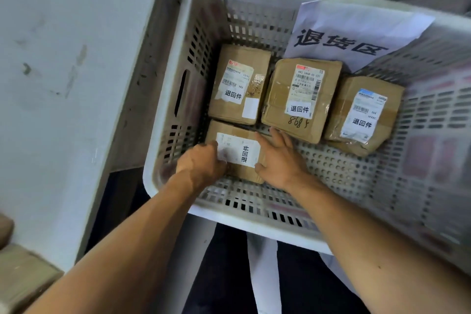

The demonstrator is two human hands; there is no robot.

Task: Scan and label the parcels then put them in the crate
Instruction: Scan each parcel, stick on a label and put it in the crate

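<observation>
The fingers [212, 146] of the left hand [201, 164] curl over the left end of a brown parcel [238, 154], covering the near-left corner of its white label, while the right hand [279, 158] lies against the parcel's right side with its fingers [276, 136] straight and spread, the thumb pressing the parcel's near-right edge. This parcel sits on the floor of a white perforated crate [178, 64], in the near-left corner, with its label turned sideways so the printed characters run up the box. Just beyond it, along the far side of the crate floor, three more cardboard parcels lie in a row, each face up with a shipping label and a white sticker bearing black characters: the left parcel [239, 84] close to the crate's left wall, the middle parcel [300, 99] just beside it with handwritten digits near its near edge, and the right parcel [364, 115] tilted slightly and touching the middle one. A white paper sign [356, 30] with large black characters leans against the crate's far wall behind the row. To the left of the crate stands a pale grey worktop [63, 84], and the corner of another brown box [23, 278] shows at the near-left edge.
</observation>
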